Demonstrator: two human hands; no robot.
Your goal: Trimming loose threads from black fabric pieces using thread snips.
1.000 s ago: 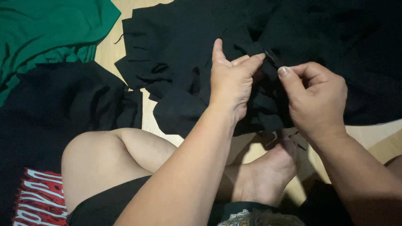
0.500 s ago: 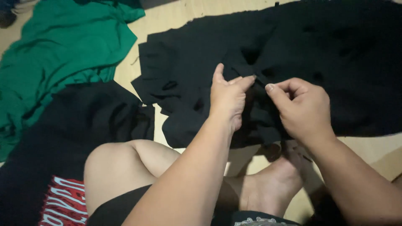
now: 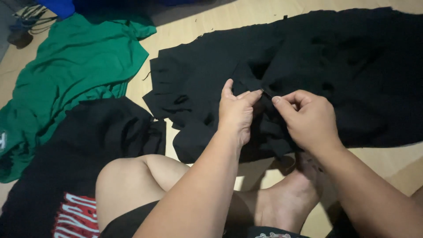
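Pinching: both hands meet over the black garment (image 3: 335,75), which lies spread on the wooden floor (image 3: 220,22) in front of the crossed legs.
Left hand: the left hand (image 3: 235,112) has fingers and thumb brought together on a fold of the black cloth, thumb pointing up and away.
Right hand: the right hand (image 3: 308,119) is curled, fingertips closed on the same fold just beside the left; something thin and pale (image 3: 266,92) shows between the two hands, too small to tell whether it is a thread, a needle or a seam edge.
Doing it well: as a judgement, fine work on dark cloth in dim light asks for the fold to be kept taut between the two pinches, the hands close together, and only one layer taken up, since the cloth is bunched in several overlapping folds here.
Risk: black on black hides the edges, so catching a layer underneath looks easy.
Surface: pale wood boards, bare between the clothes.
Around: a green garment (image 3: 79,75) lies to the left, well apart from the hands; a second black garment with a red and white print (image 3: 75,218) sits beside the left knee (image 3: 128,185); blue cloth (image 3: 61,6) shows at the top edge.
Room: low light, person seated barefoot on the floor.
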